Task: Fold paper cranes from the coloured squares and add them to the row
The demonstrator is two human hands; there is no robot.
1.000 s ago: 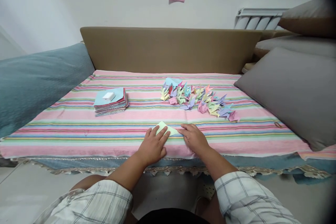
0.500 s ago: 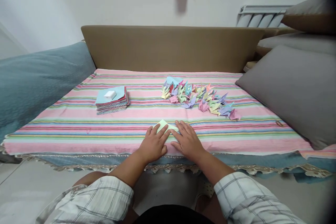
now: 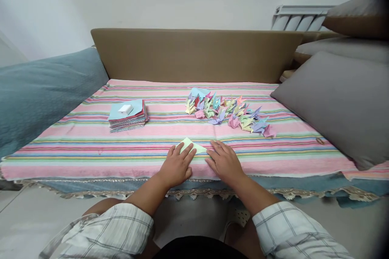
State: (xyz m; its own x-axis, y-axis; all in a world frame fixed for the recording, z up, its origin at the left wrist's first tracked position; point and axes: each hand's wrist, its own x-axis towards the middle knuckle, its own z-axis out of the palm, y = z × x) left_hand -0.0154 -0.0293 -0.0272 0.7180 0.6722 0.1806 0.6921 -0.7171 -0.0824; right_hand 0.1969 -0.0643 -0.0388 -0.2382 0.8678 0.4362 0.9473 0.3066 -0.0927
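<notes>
Paper point(image 3: 187, 141) flat under the left hand point(image 3: 176, 166), its tip beside the right hand point(image 3: 226, 162)

The pale green piece lay on the striped cloth point(image 3: 164, 129), near the front edge and mostly between the two hands. Folded, it narrowed to a point on the right. The left hand rested palm down over its left and lower part, fingers spread wide and gripping nothing; the upper corner showed above those fingers. The right hand was palm down too, fingers slightly parted and grasping nothing. Its fingertips were at the paper's narrow right end, though whether they touched it could not be told.

Beyond the hands, a little to the right, lay a cluster of colored paper birds point(image 3: 232, 120), with a light blue sheet point(image 3: 199, 92) at its back left. Farther off to the left stood a paper stack point(image 3: 128, 123), a white block point(image 3: 125, 109) on top. A gray cushion point(image 3: 328, 105) sat at the right end, and a brown board point(image 3: 194, 54) rose behind the cloth.
</notes>
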